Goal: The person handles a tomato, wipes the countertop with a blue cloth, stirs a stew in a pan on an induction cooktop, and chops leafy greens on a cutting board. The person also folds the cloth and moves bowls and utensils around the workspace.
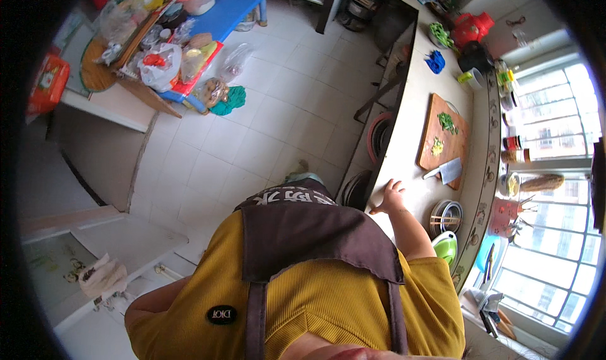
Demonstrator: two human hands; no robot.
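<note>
My right hand [392, 200] rests on the pale countertop [396, 163] by its front edge, fingers spread and holding nothing. My left hand is out of view; only the bent left arm shows at the lower left. Just beyond my right hand, a kitchen cleaver [450, 171] lies across the near end of a wooden cutting board [428, 144], its handle towards the counter's front. Chopped green leaves [446, 123] and a small pile of pale yellow chopped bits [437, 147] sit apart on the board. Closer to me stand nested metal bowls [446, 218] with chopsticks across them.
Farther along the counter are a blue cloth [434, 62], a white mug [475, 79], leafy greens [441, 35] and a red kettle [472, 26]. A green basin [445, 247] stands nearer. Jars line the barred window's sill. Opposite, bags crowd a blue table [236, 7]; a green cloth [229, 100] touches the floor.
</note>
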